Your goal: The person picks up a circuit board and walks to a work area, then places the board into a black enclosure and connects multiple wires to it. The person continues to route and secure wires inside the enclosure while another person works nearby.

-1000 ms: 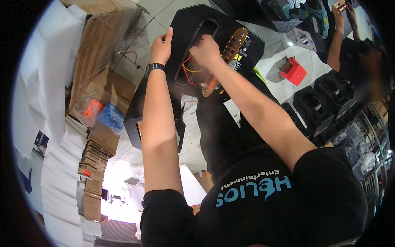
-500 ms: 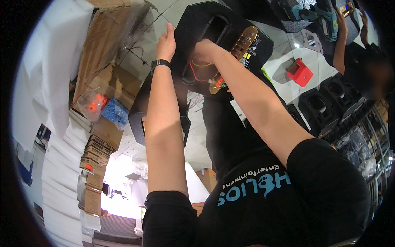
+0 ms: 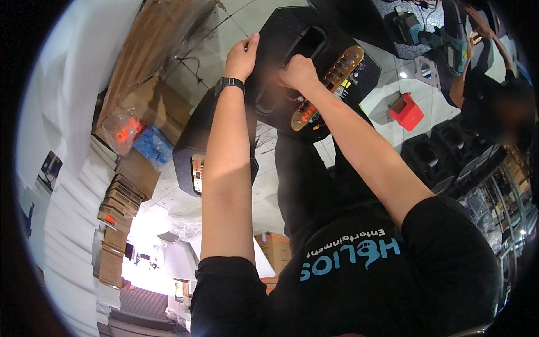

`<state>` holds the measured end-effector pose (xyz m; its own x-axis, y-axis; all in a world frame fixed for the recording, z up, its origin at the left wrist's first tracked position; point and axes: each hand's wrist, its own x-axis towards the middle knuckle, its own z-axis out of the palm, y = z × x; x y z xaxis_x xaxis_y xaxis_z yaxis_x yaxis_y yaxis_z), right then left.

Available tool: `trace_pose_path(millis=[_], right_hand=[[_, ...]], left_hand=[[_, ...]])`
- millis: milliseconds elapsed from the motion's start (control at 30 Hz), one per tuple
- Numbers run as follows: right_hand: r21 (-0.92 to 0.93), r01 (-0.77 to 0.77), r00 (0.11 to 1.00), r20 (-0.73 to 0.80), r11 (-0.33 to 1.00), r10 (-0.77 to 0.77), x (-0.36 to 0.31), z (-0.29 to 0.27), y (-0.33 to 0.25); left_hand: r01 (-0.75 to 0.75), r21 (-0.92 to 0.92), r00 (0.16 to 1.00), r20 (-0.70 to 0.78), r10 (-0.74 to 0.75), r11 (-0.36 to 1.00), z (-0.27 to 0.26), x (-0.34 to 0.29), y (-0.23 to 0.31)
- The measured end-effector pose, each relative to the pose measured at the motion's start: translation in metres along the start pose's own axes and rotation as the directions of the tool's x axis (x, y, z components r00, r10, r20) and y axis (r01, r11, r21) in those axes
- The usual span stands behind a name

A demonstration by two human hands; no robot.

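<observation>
Blk box (image 3: 276, 35) far ctr, slot (image 3: 311, 44) in it, gold panel (image 3: 343, 70) on its right. L hand (image 3: 241, 58) at box's left edge, prob. to steady it; R hand (image 3: 300, 73) curled at slot, apart from L; grips hidden, can't tell.

Two wearer's hands (image 3: 241, 59) — one red bin (image 3: 406, 112)

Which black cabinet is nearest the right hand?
The upper-centre cabinet: the right hand is over its face, beside a long gold panel. The one by the left forearm and those at right are farther away.
</observation>
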<state>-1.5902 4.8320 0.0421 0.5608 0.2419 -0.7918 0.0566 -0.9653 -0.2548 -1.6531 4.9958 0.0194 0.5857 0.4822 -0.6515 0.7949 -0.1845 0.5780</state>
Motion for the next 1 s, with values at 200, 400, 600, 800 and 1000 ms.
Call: trace_pose_path(millis=[200,400,600,800,1000], right_hand=[[0.019,0.178,0.964,0.197,0.984,-0.178,-0.010,-0.030,0.025],[0.303,0.073,0.992,0.074,0.950,-0.100,-0.051,-0.004,0.021],[0.844,-0.235,0.971,0.220,0.481,0.089,-0.078,0.067,0.021],[0.753,-0.257,0.954,0.098,0.606,0.284,-0.090,0.120,0.009],[0.635,-0.112,0.989,-0.003,0.764,0.147,-0.098,0.116,0.014]], left_hand=[[0.006,-0.025,1.000,-0.013,-0.006,1.000,0.005,0.007,-0.009],[-0.029,-0.052,1.000,-0.008,0.028,0.998,0.007,0.013,-0.019],[-0.054,-0.043,0.999,-0.004,0.054,0.998,0.001,0.006,-0.013],[-0.011,-0.043,1.000,-0.006,0.011,0.999,-0.006,-0.001,0.000],[-0.199,-0.051,0.959,-0.215,0.184,0.979,-0.013,-0.019,-0.026]])
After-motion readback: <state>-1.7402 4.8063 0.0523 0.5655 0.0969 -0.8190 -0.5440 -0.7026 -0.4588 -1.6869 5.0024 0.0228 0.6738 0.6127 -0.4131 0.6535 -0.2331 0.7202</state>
